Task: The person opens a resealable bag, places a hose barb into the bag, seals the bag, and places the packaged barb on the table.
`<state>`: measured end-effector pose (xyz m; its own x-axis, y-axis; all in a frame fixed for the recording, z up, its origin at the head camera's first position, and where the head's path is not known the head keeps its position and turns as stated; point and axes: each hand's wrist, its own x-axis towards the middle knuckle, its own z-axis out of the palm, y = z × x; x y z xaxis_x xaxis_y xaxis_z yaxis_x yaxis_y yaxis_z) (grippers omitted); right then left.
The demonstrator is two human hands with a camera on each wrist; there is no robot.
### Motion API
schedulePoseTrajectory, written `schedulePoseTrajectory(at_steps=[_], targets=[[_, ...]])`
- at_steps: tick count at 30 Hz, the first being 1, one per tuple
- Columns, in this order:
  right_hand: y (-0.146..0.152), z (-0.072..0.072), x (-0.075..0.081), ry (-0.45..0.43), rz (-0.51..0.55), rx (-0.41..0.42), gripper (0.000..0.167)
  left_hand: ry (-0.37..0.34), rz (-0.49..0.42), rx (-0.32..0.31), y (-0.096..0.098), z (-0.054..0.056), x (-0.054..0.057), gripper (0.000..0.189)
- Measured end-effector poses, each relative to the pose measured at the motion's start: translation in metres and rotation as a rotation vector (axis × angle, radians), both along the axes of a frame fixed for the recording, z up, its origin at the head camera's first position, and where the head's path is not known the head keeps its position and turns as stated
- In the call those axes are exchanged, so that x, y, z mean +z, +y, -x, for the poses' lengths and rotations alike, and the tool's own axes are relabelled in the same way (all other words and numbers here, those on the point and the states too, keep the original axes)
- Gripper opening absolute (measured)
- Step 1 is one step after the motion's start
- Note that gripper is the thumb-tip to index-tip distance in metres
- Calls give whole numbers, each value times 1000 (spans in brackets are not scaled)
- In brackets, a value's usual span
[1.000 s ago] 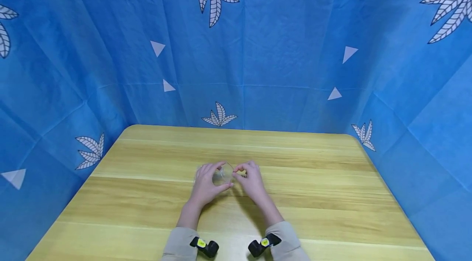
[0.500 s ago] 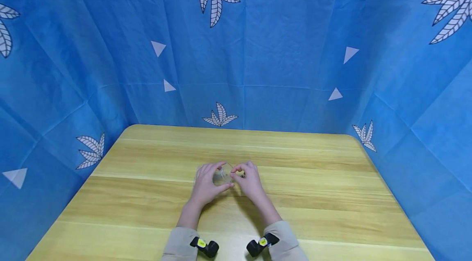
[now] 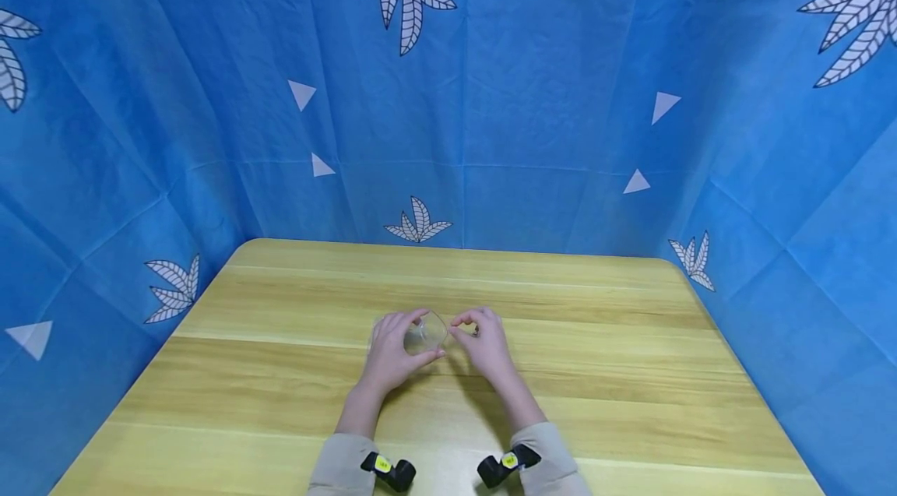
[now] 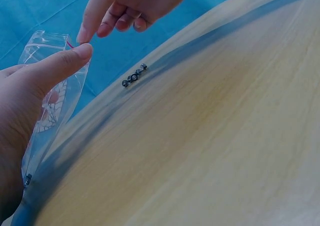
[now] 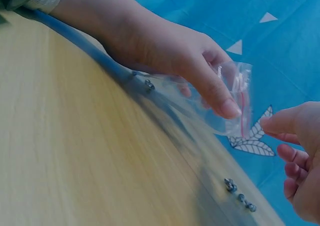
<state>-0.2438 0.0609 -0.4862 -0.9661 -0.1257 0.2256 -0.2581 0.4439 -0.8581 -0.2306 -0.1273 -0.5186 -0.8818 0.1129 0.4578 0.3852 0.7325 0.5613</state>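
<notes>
My left hand (image 3: 392,352) holds a clear zip-lock bag (image 3: 424,334) from its left side, thumb and fingers around it near the mouth. The mouth, with a red zip line, faces right. Low in the bag lie small metal nuts (image 5: 149,85). Just beyond the mouth is my right hand (image 3: 485,342), thumb and forefinger close to each other, with a narrow gap to the bag in the right wrist view. Nothing shows between these fingertips. Several more small dark nuts (image 4: 134,77) lie in a loose row on the table, below the right hand.
The wooden table (image 3: 596,371) reaches forward to a blue curtain (image 3: 546,91) with leaf and triangle prints, which hangs behind and on both sides. Small black cameras (image 3: 501,467) are strapped over both sleeves.
My right hand went slightly left into the bag's mouth, then drew back right, away from it. The left hand and bag have stayed in place.
</notes>
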Motion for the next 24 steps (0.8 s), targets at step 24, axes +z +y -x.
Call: schedulePoseTrajectory(at_steps=[24], targets=[[21, 7, -20, -70, -19, -118, 8, -45, -5, 8, 1, 0, 0, 75]])
